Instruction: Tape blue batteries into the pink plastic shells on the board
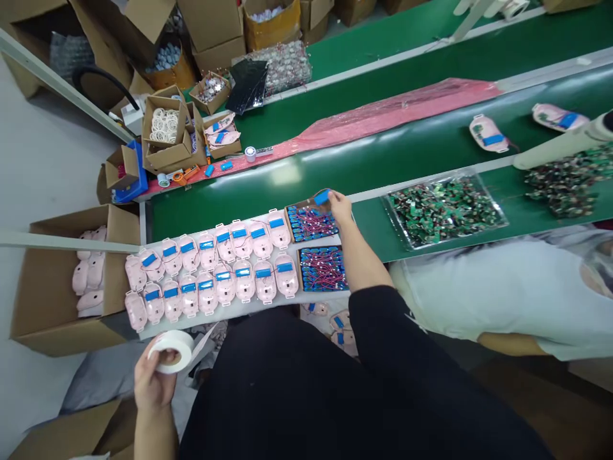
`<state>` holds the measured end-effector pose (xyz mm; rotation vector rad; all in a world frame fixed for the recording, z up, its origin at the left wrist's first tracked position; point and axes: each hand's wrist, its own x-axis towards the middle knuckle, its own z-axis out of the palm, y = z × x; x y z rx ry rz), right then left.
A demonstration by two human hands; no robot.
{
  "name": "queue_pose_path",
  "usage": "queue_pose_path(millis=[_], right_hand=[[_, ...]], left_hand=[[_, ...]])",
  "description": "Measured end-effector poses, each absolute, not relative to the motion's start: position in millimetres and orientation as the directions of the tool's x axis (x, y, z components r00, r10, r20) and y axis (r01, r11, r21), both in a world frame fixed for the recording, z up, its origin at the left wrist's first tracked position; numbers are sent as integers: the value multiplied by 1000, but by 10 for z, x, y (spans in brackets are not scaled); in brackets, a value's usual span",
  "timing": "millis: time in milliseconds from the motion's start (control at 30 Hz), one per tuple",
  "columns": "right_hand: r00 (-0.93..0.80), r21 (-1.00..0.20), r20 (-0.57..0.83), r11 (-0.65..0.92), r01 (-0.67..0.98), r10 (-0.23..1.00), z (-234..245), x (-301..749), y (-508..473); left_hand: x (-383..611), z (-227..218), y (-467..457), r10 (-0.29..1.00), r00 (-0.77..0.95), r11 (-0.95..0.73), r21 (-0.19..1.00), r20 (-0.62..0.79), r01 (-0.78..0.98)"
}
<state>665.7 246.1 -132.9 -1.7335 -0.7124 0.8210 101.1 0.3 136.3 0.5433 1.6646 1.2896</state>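
Observation:
My left hand (153,383) is low at the bottom left, shut around a roll of white tape (171,351) with a loose strip trailing from it. At the top of the white board (220,312), my right hand (340,207) pinches a blue battery (322,197). Below that hand lies a tray of blue batteries with red wires (311,222), and a second such tray (322,269) sits nearer me. Rows of pink plastic housings (208,275), each with a blue battery on top, fill the board's left part.
A green conveyor belt (249,204) runs behind the board. A clear tray of green circuit boards (443,211) lies to the right, beside a seated co-worker's white sleeve (502,294). A cardboard box of pink housings (62,287) stands left. Several cardboard boxes crowd the far end.

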Motion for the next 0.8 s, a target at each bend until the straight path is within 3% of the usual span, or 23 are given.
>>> queue_pose_path(millis=[67, 133, 267, 400, 533, 633, 800], right_hand=[[629, -968, -238, -125, -219, 740, -1108, 6658, 2171], [542, -888, -302, -25, -458, 785, -812, 6514, 1769], [206, -738, -305, -94, -668, 930, -203, 5794, 852], [-58, -757, -303, -277, -592, 951, 193, 4924, 219], [-63, -928, -173, -184, -324, 983, 406, 4415, 46], [-110, -988, -59, -74, -136, 992, 511, 4237, 52], [-353, -981, -101, -153, -121, 930, 505, 3857, 10]], left_hand=[[1161, 1320, 67, 820, -383, 391, 905, -424, -164], [1336, 1259, 144, 843, -291, 441, 891, -452, -107], [1723, 1132, 310, 883, -106, 468, 874, -457, 130], [1992, 1091, 416, 871, 125, 411, 844, -475, 344], [2036, 1128, 418, 867, 222, 325, 844, -446, 426], [1918, 1140, 364, 875, 265, 263, 857, -405, 443], [1550, 1126, 221, 916, 212, 218, 867, -340, 448]])
